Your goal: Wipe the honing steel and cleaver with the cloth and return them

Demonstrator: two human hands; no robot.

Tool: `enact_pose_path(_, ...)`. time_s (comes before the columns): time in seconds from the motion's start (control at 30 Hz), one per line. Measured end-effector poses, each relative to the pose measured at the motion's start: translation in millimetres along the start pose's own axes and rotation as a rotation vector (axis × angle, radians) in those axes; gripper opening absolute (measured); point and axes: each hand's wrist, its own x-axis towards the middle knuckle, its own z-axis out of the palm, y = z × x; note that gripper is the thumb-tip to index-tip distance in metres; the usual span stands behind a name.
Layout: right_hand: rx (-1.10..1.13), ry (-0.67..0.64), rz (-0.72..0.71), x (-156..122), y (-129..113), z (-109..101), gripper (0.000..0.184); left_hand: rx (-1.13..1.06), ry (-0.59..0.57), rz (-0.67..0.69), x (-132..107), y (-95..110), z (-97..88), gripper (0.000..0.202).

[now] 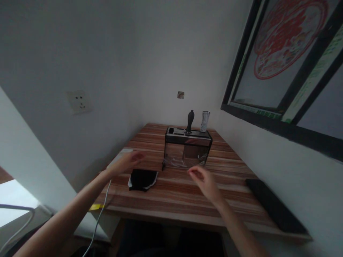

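My left hand [132, 159], smeared by motion, hovers over the left of the wood-grain table [227, 200]; its fingers are loosely stretched out and I see nothing in them. Just below and right of it lies a folded black cloth [144, 179] with white edges. My right hand [203, 177] is pinched at thumb and forefinger, in front of a black-framed holder [189, 132] with slots on top and a see-through front. Whatever the pinch may hold is too small to tell. A dark handle [190, 120] and a silvery patterned piece [205, 121] stand up from the holder's top.
A white flat item [122, 156] lies at the table's left edge, with a white cable [106, 195] hanging down. Something yellow [95, 207] shows at the front left corner. A long black object [273, 205] lies along the right wall. A wall socket [79, 101] is at left.
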Motion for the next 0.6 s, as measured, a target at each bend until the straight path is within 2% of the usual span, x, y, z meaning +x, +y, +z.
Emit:
enact_pose_path(0.1, -0.09, -0.236, -0.072, 11, -15, 50, 0.011, 0.083, -0.065, -0.012, -20, -9, 5.4, 0.023)
enact_pose_path(0.2, -0.283, -0.335, -0.102, 30, -27, 92, 0.019, 0.156, -0.098, -0.016, -29, -16, 11.3, 0.022)
enact_pose_path(0.27, -0.46, -0.363, -0.117, 40, -33, 112, 0.024, 0.198, -0.119, -0.012, -31, -20, 14.2, 0.022)
enact_pose_path(0.4, -0.675, -0.384, -0.148, 48, -41, 136, 0.026, 0.241, -0.173, 0.011, -33, -24, 17.4, 0.023)
enact_pose_path(0.6, -0.695, -0.395, -0.126, 51, -38, 146, 0.027, 0.271, -0.202, 0.017, -33, -23, 19.4, 0.022)
